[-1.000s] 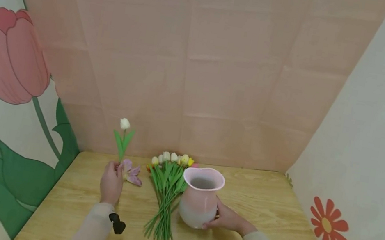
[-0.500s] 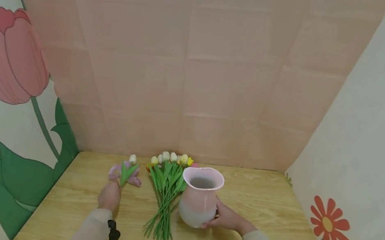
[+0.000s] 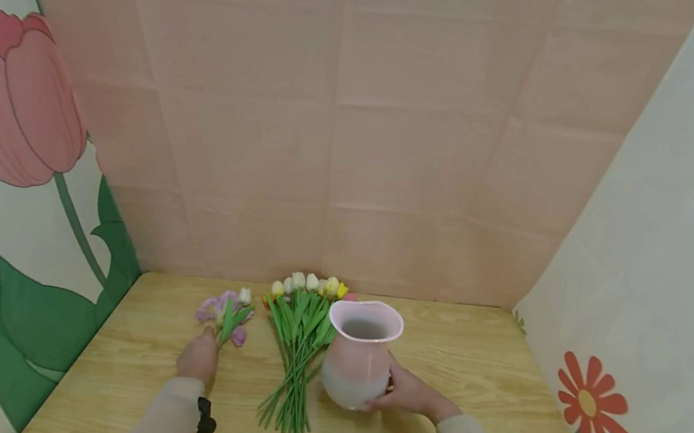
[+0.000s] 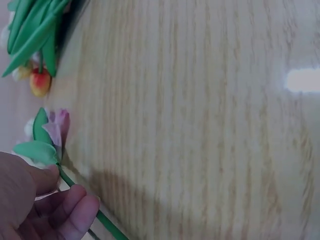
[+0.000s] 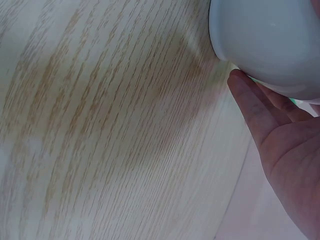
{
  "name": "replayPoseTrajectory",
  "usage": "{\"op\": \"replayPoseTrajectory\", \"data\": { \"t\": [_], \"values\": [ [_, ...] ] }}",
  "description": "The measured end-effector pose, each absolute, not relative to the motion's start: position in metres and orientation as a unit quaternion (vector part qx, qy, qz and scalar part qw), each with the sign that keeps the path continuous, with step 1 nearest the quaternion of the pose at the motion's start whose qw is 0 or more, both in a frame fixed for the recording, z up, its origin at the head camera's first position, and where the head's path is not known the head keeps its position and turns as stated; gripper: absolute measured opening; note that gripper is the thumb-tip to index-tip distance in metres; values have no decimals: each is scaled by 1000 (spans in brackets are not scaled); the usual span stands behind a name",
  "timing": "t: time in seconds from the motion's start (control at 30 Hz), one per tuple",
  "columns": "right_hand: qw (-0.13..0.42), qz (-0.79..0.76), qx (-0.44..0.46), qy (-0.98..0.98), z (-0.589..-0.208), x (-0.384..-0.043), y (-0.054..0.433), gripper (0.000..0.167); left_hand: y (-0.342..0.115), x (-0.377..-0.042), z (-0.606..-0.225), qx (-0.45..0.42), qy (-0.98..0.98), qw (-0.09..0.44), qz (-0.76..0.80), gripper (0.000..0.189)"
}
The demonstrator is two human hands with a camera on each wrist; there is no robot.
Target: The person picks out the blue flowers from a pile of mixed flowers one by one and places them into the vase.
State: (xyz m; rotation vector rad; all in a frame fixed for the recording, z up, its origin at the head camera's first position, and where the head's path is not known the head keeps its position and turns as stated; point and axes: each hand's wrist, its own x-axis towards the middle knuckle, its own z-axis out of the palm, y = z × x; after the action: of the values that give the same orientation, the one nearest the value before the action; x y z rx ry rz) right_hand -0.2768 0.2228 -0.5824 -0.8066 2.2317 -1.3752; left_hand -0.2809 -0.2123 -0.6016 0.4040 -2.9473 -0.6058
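Note:
In the head view my left hand point(image 3: 198, 357) is low over the left part of the table. Its thumb and fingertips pinch the green stem of a white tulip point(image 3: 245, 296), close below the leaves. A purple flower point(image 3: 219, 308) with spread petals is right against the tulip; in the left wrist view a second thin stem shows under the fingers, and I cannot tell if it is held too. My right hand point(image 3: 411, 393) holds the lower right side of a pink-and-white vase point(image 3: 355, 375) with a wavy rim, thumb in front. The vase stands upright, tilted slightly towards me.
A bunch of tulips point(image 3: 304, 337), white, yellow and orange-red, lies between the left hand and the vase, stems towards me. The wooden table point(image 3: 487, 357) ends at a pink cloth point(image 3: 398, 142) behind. Painted walls rise on both sides.
My left hand has come down with the white tulip, which was upright and now leans low beside the purple flower. The purple flower has shifted slightly. Right hand and vase stay in place.

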Motion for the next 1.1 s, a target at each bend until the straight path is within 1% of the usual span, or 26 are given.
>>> {"op": "replayPoseTrajectory", "data": {
  "t": [0.07,0.17,0.33,0.4,0.47,0.5,0.57,0.6,0.7,0.8,0.93,1.1],
  "values": [
    [198,-491,-287,798,-582,-277,223,105,-215,-272,-601,105,-970,60,-209,15],
    [197,-492,-288,797,-582,-277,222,104,-215,-269,-601,91,-973,70,-199,15],
    [201,-501,-287,791,-580,-277,221,103,-211,-273,-593,100,-973,44,-203,12],
    [202,-502,-285,791,-580,-277,221,102,-207,-272,-585,91,-972,61,-208,8],
    [204,-501,-282,793,-581,-276,222,102,-197,-273,-575,82,-972,79,-206,8],
    [204,-501,-281,793,-581,-276,223,101,-191,-274,-569,77,-972,93,-201,11],
    [200,-498,-281,795,-581,-275,225,101,-172,-277,-555,62,-973,100,-199,18],
    [198,-498,-280,797,-581,-274,226,101,-161,-279,-546,49,-973,98,-204,19],
    [189,-495,-281,800,-579,-274,228,102,-130,-284,-525,12,-967,72,-246,20],
    [191,-495,-281,800,-579,-276,226,102,-107,-283,-514,-15,-953,39,-299,17],
    [204,-499,-280,794,-582,-279,224,102,-91,-281,-521,-11,-951,16,-309,18],
    [205,-503,-283,790,-583,-278,222,103,-88,-280,-544,-7,-953,13,-301,19]
  ]
}}
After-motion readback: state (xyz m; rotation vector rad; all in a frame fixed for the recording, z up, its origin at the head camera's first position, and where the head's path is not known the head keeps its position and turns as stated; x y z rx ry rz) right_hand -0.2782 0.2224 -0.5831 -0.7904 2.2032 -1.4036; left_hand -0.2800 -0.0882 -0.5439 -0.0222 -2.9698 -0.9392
